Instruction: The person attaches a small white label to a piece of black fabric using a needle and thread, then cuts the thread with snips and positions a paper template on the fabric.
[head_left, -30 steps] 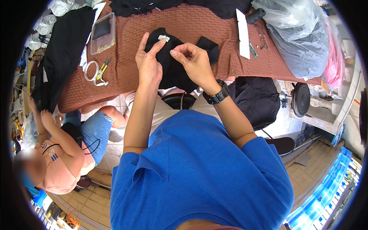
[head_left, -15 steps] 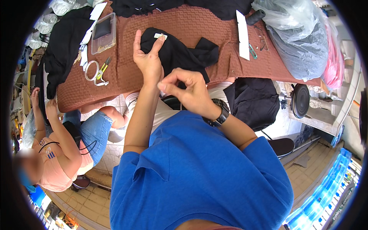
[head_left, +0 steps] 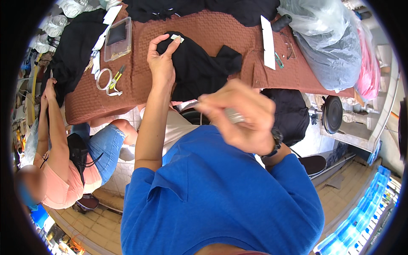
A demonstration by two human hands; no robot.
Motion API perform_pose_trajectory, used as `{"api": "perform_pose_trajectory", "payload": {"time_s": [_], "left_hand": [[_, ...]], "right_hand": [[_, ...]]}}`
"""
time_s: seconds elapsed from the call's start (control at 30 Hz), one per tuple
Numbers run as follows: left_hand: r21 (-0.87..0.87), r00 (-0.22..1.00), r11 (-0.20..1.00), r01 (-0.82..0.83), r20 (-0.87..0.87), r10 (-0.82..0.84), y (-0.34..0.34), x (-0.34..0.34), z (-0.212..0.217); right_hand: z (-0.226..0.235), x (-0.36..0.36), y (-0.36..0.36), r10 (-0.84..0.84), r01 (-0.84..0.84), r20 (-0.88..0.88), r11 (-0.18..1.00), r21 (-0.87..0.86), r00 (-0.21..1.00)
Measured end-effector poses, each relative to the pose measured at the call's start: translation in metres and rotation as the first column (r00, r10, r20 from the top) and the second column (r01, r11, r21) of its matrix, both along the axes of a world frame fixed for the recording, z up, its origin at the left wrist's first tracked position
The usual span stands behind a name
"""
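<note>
My left hand grips a black garment spread over the table's near edge. Its thumb and forefinger pinch the cloth at a small white label. Closer to me and to the right, in front of my blue shirt, my right hand is raised, blurred by motion. Thumb and forefinger are pressed together at the tip; whatever they hold is too small and smeared to make out. A gap separates this hand from the garment.
The brown-covered table bears a clear plastic box, yellow snips, a roll of white tape, a black thread spool and glasses. Stuffed plastic bags stand right. A co-worker at left handles black cloth.
My right hand has swung away to the right and toward me, from beside my left wrist. The left hand keeps its hold near the label. The co-worker's hands have come together at the black cloth.
</note>
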State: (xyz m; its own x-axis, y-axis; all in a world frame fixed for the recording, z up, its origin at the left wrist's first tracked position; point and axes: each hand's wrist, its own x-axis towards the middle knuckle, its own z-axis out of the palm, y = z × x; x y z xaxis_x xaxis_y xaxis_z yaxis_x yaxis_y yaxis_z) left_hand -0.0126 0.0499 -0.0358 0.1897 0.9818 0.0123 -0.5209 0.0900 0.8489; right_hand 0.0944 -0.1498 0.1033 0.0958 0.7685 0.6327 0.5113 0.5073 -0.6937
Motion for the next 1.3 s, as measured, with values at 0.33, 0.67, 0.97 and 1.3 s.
{"api": "perform_pose_trajectory", "payload": {"time_s": [0.33, 0.67, 0.97, 1.3], "left_hand": [[0.059, 0.971, 0.976, 0.21, -0.132, -0.201, -0.006, -0.007, -0.001], [-0.151, 0.887, 0.888, 0.434, -0.102, -0.45, -0.027, -0.01, 0.03], [-0.051, 0.911, 0.923, 0.38, -0.15, -0.384, -0.035, -0.013, 0.039], [-0.028, 0.919, 0.943, 0.332, -0.216, -0.33, -0.037, -0.009, 0.046]], "right_hand": [[0.013, 0.028, -0.007, -0.049, 0.077, -0.112, 0.964, 0.256, 0.992], [-0.078, 0.031, 0.056, -0.141, 0.077, -0.331, 0.977, -0.199, 0.933], [-0.091, 0.031, 0.076, -0.283, 0.238, -0.168, 0.94, -0.244, 0.944], [-0.086, 0.033, 0.074, -0.298, 0.265, -0.152, 0.943, -0.201, 0.942]]}}
